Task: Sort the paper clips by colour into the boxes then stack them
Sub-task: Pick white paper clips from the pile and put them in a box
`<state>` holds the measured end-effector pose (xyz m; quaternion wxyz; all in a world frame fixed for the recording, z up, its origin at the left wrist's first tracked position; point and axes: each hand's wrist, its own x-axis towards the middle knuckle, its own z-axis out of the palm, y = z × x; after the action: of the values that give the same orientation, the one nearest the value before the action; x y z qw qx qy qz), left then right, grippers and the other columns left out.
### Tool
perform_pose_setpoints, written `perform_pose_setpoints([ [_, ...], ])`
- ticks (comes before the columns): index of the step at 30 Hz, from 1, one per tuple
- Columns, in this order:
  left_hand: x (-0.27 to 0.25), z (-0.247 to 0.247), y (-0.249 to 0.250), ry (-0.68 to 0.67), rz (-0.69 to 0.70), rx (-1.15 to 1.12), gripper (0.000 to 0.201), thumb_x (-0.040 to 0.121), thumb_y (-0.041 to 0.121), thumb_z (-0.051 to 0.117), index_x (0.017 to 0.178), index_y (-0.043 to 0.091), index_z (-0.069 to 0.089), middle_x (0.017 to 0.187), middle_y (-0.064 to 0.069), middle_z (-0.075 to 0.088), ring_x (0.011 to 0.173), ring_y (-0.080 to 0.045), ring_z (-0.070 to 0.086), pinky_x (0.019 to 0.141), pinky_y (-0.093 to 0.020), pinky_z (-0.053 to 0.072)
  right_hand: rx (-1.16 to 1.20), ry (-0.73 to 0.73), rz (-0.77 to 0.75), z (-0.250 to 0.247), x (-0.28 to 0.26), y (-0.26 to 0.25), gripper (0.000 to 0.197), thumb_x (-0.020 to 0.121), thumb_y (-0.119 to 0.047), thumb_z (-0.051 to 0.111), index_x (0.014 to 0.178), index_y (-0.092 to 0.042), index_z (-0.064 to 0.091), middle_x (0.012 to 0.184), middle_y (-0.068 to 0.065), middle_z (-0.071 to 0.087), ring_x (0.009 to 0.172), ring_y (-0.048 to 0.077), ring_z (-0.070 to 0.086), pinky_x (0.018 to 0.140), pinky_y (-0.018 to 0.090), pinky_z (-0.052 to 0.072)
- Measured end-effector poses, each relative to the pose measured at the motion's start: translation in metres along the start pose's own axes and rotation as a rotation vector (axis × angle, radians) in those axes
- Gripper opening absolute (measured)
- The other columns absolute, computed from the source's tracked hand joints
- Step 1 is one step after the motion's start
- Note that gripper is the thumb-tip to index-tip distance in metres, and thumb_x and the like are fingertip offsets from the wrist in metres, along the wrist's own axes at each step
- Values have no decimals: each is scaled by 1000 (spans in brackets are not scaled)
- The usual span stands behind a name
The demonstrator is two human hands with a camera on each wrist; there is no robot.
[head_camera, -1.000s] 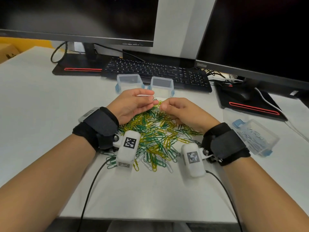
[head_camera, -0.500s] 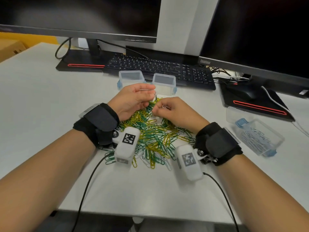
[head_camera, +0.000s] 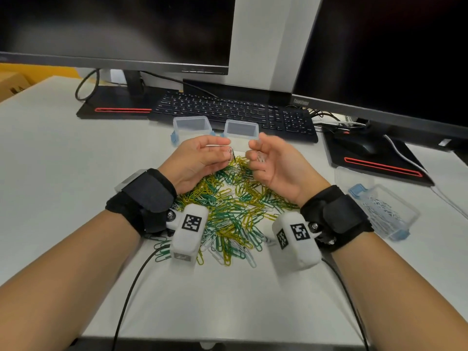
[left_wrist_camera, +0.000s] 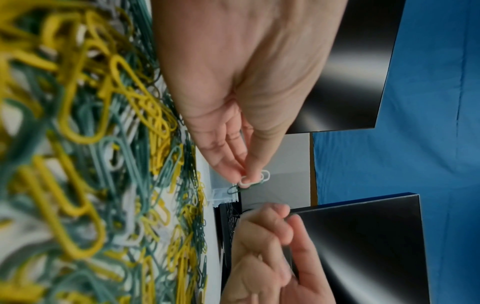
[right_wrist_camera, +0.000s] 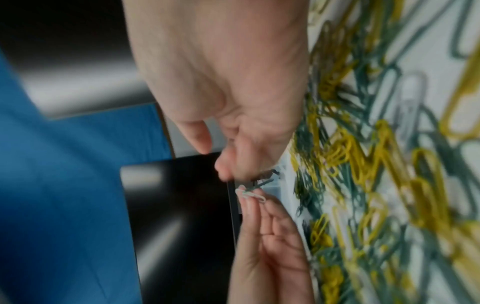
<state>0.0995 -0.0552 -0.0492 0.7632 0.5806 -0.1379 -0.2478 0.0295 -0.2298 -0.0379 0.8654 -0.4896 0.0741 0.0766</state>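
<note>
A heap of green, yellow and white paper clips (head_camera: pixel 228 206) lies on the white desk between my wrists. Above its far edge my left hand (head_camera: pixel 227 151) pinches a white paper clip (left_wrist_camera: pixel 255 178) between thumb and fingertips; a green clip (left_wrist_camera: pixel 233 189) hangs from it. A little to the right, my right hand (head_camera: pixel 253 151) is curled, palm turned left, with pale clips (head_camera: pixel 260 157) blurred in its fingers. Two small clear boxes (head_camera: pixel 192 124) (head_camera: pixel 241 129) stand empty just beyond the hands. A third clear box (head_camera: pixel 385 214) with white clips inside lies at the right.
A black keyboard (head_camera: pixel 233 112) lies behind the two boxes, with two dark monitors above it. A mouse (head_camera: pixel 359 145) sits on a black pad at the right. A clear lid (head_camera: pixel 352 177) lies by the right box. Sensor cables trail off the near desk edge.
Both hands have lifted off the pile and drawn slightly apart. The right hand has rolled its palm toward the left hand, and the left hand now holds the white clip higher.
</note>
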Motion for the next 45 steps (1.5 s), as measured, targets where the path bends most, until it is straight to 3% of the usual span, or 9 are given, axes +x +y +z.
perform_pose_setpoints([
  [3,-1,1,1,-25,-1,-1,30,80,-6,64,107,7,62,88,-7,69,79,-12,68,71,-20,56,-407,169,-147,0,-2,2,15,97,-23,55,100,-11,62,59,-8,34,48,5,28,38,16,21],
  [6,-3,3,2,-51,10,7,29,81,-6,64,107,5,63,89,-8,68,77,-11,68,68,-18,55,-774,156,-212,0,-5,5,22,85,-25,73,102,-12,68,57,-10,38,47,6,30,44,19,25],
  [14,-5,4,2,-76,45,19,25,82,-7,62,103,5,65,91,-10,64,79,-12,67,71,-19,56,-1149,170,-467,-2,-5,4,15,84,-29,73,80,-18,64,55,-11,39,50,5,33,55,26,28],
  [21,-8,6,3,-115,68,68,23,84,-7,59,102,7,66,94,-10,64,80,-12,66,69,-19,56,-1130,121,-404,1,-12,2,19,81,-32,75,97,-25,68,58,-5,40,52,8,36,56,25,30],
  [24,-10,9,2,-139,83,102,22,84,-5,59,101,6,66,96,-11,66,81,-12,66,68,-20,55,-1142,101,-406,5,-12,6,22,80,-40,75,92,-23,70,61,0,41,56,15,36,58,27,29],
  [32,-10,10,1,-127,94,168,19,84,-5,61,98,6,68,94,-12,67,84,-15,66,71,-22,55,-1204,175,-403,4,-11,5,25,82,-44,72,85,-19,68,49,-19,46,47,-1,40,52,18,30],
  [38,-8,8,1,-150,74,145,20,85,-8,58,93,6,69,88,-4,70,84,-10,63,78,-19,54,-1009,72,-263,3,-12,2,22,91,-36,63,81,-16,67,50,-6,36,44,10,29,44,21,26],
  [43,-10,8,5,-160,20,150,27,84,-11,59,102,9,62,90,-6,66,76,-8,64,73,-19,55,-1093,241,-425,0,-14,-10,29,84,-41,69,75,-14,64,45,-16,43,43,1,37,48,16,30],
  [45,-11,7,5,-221,-33,147,32,81,-11,61,106,10,59,96,-7,64,78,-9,65,72,-20,55,-1045,194,-429,2,-13,-5,26,86,-36,70,73,-15,60,47,-16,43,43,1,37,46,12,29],
])
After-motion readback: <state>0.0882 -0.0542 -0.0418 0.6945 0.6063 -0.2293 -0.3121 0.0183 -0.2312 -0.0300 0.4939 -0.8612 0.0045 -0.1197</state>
